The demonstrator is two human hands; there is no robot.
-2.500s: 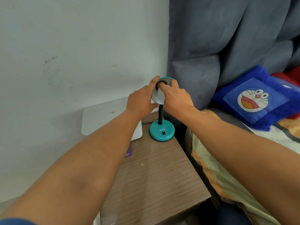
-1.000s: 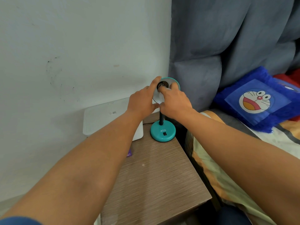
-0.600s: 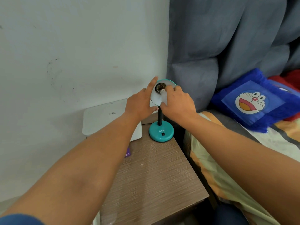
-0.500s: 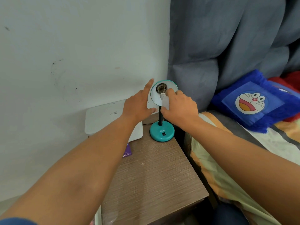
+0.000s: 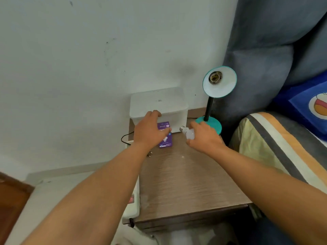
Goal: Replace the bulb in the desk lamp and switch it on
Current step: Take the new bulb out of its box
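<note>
The teal desk lamp [image 5: 219, 81] stands at the back right of the wooden bedside table [image 5: 187, 181], its shade tilted towards me and its socket [image 5: 215, 77] empty. My right hand [image 5: 205, 137] is low over the table in front of the lamp's base [image 5: 213, 123], shut on a white bulb [image 5: 188, 133] whose metal screw end points left. My left hand [image 5: 150, 129] hovers with fingers spread over a purple bulb box [image 5: 166, 137] that lies flat on the table, its thumb touching the box.
A white box-shaped device [image 5: 158, 106] sits against the wall behind the purple box. A black cable with a plug [image 5: 150, 154] hangs off the table's left edge. A bed with a striped sheet [image 5: 276, 149] and a blue cushion [image 5: 311, 105] lies to the right.
The bulb has come out of the lamp's socket in my right hand, which dropped to the table. My left hand left the shade and moved down over the purple box.
</note>
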